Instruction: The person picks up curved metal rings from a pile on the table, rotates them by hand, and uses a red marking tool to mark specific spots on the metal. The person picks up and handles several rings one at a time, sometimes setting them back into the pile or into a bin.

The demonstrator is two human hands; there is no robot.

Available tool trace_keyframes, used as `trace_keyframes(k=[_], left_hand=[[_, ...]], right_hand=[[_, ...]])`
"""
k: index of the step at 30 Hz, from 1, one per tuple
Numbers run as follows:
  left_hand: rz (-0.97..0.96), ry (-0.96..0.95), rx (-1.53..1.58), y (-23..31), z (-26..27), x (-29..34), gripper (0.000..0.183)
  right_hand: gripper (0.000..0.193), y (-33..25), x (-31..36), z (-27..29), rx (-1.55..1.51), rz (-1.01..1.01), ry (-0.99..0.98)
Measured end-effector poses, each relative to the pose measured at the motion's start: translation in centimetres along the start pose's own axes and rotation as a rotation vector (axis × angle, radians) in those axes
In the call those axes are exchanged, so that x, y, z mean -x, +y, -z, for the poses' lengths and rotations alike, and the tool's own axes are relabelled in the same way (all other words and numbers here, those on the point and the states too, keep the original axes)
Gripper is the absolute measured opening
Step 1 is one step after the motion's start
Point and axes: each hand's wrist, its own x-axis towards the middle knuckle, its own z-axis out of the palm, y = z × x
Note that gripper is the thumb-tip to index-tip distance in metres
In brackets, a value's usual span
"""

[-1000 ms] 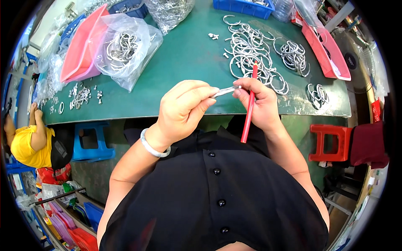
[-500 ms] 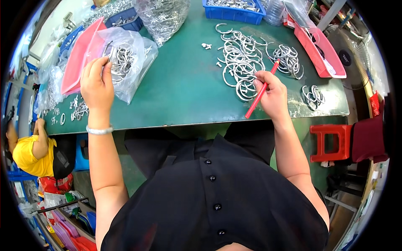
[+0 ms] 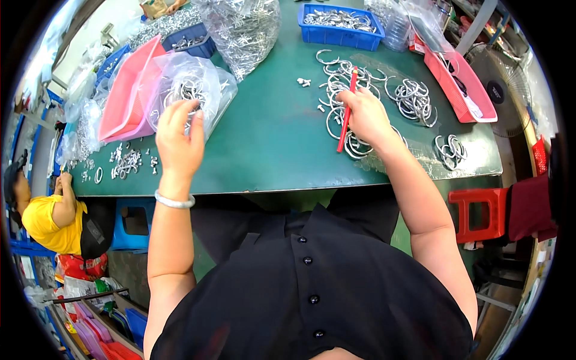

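My right hand [image 3: 367,117] grips a slim red pencil [image 3: 344,132], its pale tip pointing away from me. That hand is over a heap of open, silver-coloured metal rings [image 3: 333,90] and partly hides it. On the left, my left hand [image 3: 179,141] is at the near side of a clear plastic bag [image 3: 219,90] holding similar curved metal pieces. Its thumb and fingers are apart, with nothing visible between them. A second, smaller pile of rings [image 3: 414,102] lies to the right of the heap, and a few more rings [image 3: 450,150] sit near the right table corner.
Pink baskets [image 3: 123,102] stand left of the bag, another [image 3: 459,90] at the right. Blue trays of metal parts [image 3: 342,36] and a bulging bag [image 3: 240,36] are farther back. Small fittings [image 3: 126,162] lie at left. A person in yellow [image 3: 57,222] works beyond the table's left end.
My left hand has shifted right and nearer to me, its fingers now apart. My right hand has moved left and away over the heap, turning the pencil more upright. The view has shifted slightly.
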Motion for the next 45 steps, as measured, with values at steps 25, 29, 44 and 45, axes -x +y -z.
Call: trace_keyframes(k=[25, 29, 44, 45], left_hand=[[1.003, -0.726, 1.293, 8.1, -5.5, 5.5, 0.02], [0.993, -0.722, 1.293, 8.2, -5.1, 5.7, 0.019], [0.998, -0.734, 1.262, 8.4, -4.3, 6.1, 0.017], [1.004, -0.74, 1.269, 8.5, -4.3, 6.1, 0.017]], right_hand=[[0.029, -0.4, 2.8, -0.7, -1.005, -0.483, 0.296], [0.028, 0.1, 2.9, 0.5, -1.053, -0.4, 0.474], [0.031, 0.3, 3.1, 1.3, -1.211, -0.503, 0.459], [0.031, 0.1, 3.2, 1.2, -1.209, -0.505, 0.456]])
